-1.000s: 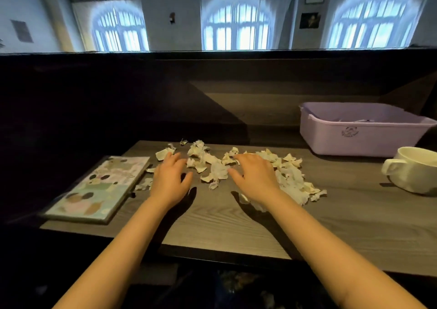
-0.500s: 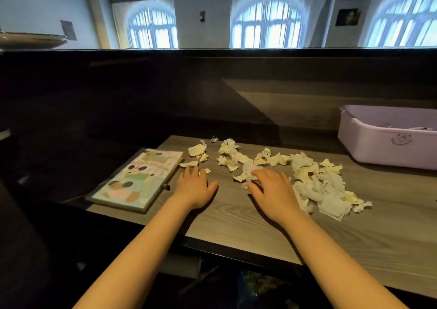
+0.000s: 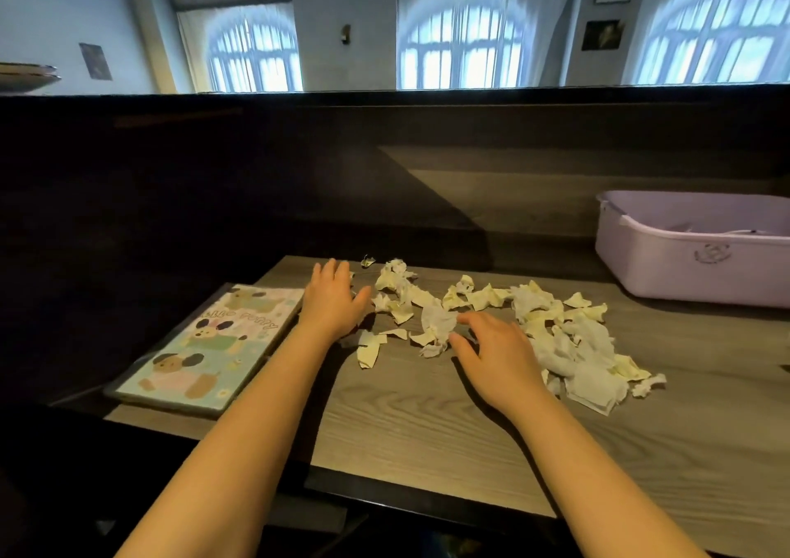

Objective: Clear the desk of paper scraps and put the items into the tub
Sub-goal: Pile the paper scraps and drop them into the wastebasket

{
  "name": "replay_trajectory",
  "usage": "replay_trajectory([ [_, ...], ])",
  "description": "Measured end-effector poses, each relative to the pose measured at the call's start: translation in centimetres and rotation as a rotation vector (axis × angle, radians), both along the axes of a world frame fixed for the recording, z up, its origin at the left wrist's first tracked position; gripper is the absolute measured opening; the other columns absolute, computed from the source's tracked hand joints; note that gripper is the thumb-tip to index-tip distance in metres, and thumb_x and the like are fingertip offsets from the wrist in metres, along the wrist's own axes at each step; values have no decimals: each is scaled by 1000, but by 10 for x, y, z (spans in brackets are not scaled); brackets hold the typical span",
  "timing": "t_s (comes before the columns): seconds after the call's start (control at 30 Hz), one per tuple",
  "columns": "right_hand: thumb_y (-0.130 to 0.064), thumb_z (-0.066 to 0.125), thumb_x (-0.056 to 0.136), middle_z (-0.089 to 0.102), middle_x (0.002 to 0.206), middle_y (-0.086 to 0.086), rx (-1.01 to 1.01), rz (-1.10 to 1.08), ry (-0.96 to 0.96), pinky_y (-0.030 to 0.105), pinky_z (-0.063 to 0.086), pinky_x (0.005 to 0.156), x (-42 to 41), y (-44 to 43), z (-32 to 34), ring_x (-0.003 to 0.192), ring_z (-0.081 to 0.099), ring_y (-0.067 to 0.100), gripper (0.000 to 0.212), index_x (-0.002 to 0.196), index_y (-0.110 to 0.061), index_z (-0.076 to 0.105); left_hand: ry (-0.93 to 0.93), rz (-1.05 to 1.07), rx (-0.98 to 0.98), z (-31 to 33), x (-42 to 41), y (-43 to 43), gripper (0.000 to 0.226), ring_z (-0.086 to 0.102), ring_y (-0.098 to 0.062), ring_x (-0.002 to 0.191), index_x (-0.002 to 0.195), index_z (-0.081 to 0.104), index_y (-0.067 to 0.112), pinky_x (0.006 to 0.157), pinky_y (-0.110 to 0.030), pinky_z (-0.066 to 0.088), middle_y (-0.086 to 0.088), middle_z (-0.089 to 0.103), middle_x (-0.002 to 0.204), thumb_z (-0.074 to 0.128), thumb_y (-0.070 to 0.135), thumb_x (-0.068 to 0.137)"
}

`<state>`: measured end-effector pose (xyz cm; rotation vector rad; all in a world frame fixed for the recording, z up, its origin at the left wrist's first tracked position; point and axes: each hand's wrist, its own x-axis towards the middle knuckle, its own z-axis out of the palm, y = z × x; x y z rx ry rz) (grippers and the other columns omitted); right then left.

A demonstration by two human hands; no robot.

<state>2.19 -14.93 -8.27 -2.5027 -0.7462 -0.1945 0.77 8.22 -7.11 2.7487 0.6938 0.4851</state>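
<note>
Torn white and pale yellow paper scraps lie scattered across the middle of the grey wooden desk. My left hand lies flat on the desk at the left end of the scraps, fingers straight. My right hand rests palm down in the middle of the spread, fingers slightly bent over scraps, touching them. A lilac plastic tub stands at the back right of the desk. Neither hand holds anything.
A flat book or case with cartoon dogs on its cover lies at the desk's left edge, beside my left hand. A dark partition wall rises behind the desk. Some thin white items lie inside the tub.
The view has shifted left, so the tub sits further right and the white mug has left the frame. My left hand has reached farther back along the scraps' left end. My right hand stays on the scraps.
</note>
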Motion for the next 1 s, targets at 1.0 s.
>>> replay_trajectory([
  [1.0, -36, 41, 96, 54, 127, -7, -12, -61, -90, 34, 24, 112, 36, -6, -14, 124, 43, 11, 34, 125, -23, 53, 270, -172, -50, -14, 121, 12, 63, 4, -30, 146, 148, 19, 32, 116, -50, 7, -8, 11, 158, 26, 61, 93],
])
